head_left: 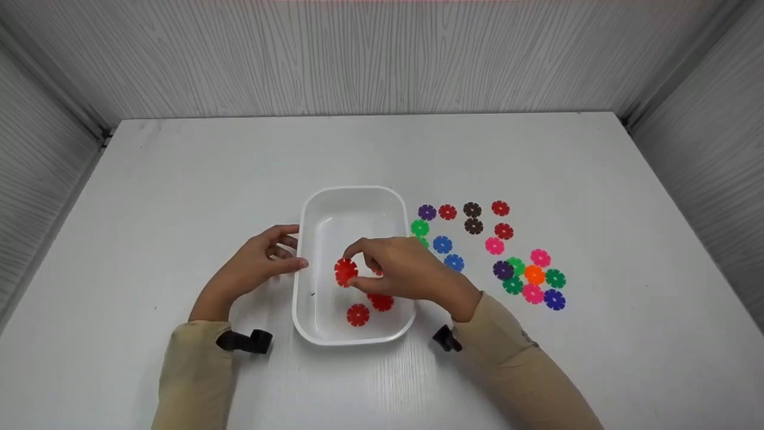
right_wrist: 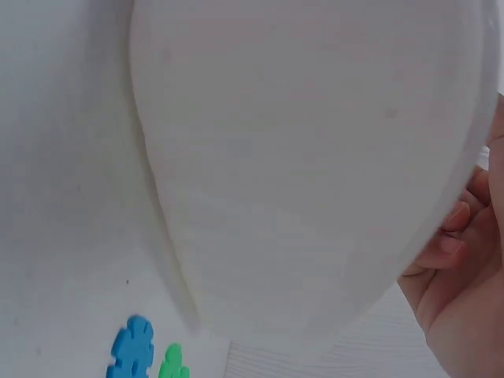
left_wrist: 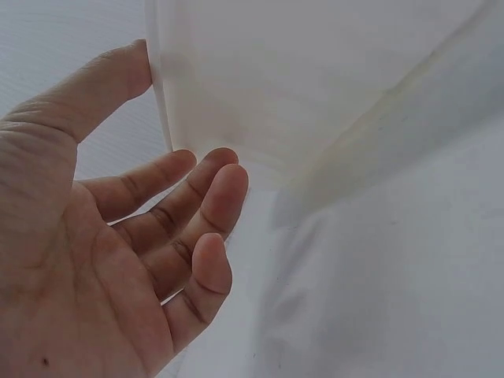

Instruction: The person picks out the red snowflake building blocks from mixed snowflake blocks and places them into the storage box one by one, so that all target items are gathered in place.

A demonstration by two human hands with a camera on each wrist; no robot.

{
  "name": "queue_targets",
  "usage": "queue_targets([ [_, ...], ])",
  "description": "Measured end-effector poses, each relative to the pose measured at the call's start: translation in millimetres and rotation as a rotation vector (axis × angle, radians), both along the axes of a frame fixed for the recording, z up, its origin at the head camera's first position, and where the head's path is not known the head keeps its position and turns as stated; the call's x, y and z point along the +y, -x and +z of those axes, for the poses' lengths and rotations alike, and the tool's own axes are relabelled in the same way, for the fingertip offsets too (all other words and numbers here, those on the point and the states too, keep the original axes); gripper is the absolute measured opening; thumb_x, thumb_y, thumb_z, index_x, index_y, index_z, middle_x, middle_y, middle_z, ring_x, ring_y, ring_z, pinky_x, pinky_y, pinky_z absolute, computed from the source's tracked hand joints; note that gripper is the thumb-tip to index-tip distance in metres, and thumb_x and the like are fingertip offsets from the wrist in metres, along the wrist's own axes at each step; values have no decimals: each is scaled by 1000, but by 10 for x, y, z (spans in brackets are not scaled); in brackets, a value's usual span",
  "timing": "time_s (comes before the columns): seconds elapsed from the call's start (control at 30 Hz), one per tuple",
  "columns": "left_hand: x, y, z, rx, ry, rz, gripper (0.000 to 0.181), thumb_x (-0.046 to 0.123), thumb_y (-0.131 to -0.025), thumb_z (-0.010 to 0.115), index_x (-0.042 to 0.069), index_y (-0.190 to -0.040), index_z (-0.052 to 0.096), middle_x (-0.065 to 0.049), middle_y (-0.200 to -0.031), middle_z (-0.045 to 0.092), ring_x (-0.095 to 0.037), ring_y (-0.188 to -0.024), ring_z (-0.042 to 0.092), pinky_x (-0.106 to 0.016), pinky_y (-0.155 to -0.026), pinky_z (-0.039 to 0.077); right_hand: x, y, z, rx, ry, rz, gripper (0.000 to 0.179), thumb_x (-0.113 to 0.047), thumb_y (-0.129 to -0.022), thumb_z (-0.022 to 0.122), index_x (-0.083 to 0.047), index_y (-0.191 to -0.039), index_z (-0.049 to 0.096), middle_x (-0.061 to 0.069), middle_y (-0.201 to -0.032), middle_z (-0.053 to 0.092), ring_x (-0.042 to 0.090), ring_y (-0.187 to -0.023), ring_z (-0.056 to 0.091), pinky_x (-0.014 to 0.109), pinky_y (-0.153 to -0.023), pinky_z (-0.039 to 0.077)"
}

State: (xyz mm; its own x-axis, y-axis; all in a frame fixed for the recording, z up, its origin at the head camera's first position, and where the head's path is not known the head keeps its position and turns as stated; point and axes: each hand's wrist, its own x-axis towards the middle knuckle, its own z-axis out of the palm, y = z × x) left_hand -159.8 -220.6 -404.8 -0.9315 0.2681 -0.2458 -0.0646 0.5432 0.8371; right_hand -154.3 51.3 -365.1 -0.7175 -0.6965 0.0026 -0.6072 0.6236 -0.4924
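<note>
A white plastic tray (head_left: 352, 341) stands on the table. My right hand (head_left: 412, 269) reaches over its right side and pinches a red notched disc (head_left: 345, 273) between thumb and index finger, above the tray floor. Below it lie a red disc (head_left: 358, 315) and more red discs (head_left: 381, 303), partly covered by the hand. My left hand (head_left: 262, 260) holds the tray's left rim, thumb on the edge and fingers bent against the outer wall; the left wrist view shows these fingertips (left_wrist: 226, 185) at the wall. In the right wrist view the tray wall hides the pinching fingertips.
Right of the tray lie several loose notched discs: blue ones (head_left: 442, 244), brown ones (head_left: 473, 226), red ones (head_left: 500, 208) and a purple one (head_left: 427, 212). Farther right is a close cluster around an orange disc (head_left: 534, 275). A wood-grain panel (head_left: 382, 60) stands behind the table.
</note>
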Motion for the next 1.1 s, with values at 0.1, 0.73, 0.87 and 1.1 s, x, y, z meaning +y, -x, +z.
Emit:
queue_targets([
  [0.1,1,-1,-7,2,12,-1,70,34,-86,70,11,-145,40,-14,-127,54,-24,-106,57,-30,-81,47,-99,-14,-27,-7,-15,23,41,-34,-87,70,-17,-123,61,5,-84,66,11,-65,53,18,-56,42],
  [0.73,-10,-3,-4,6,12,-10,71,34,-86,71,11,-145,40,-14,-127,55,-24,-107,58,-32,-83,44,-338,-32,-135,-30,-147,50,42,-39,-91,64,-22,-129,57,0,-94,71,12,-79,62,25,-71,51],
  [0.87,-15,5,-7,14,11,-13,70,33,-86,70,10,-145,40,-14,-127,55,-25,-107,58,-32,-82,44,-339,-24,-196,-33,-157,47,42,-37,-90,66,-23,-129,58,-1,-91,71,11,-76,62,23,-69,50],
  [1.1,-16,4,-3,10,2,-14,69,33,-86,71,10,-144,40,-14,-126,55,-24,-105,58,-31,-81,45,-336,-23,-266,2,-161,86,42,-36,-91,65,-22,-130,59,-3,-93,72,10,-75,61,22,-68,49],
])
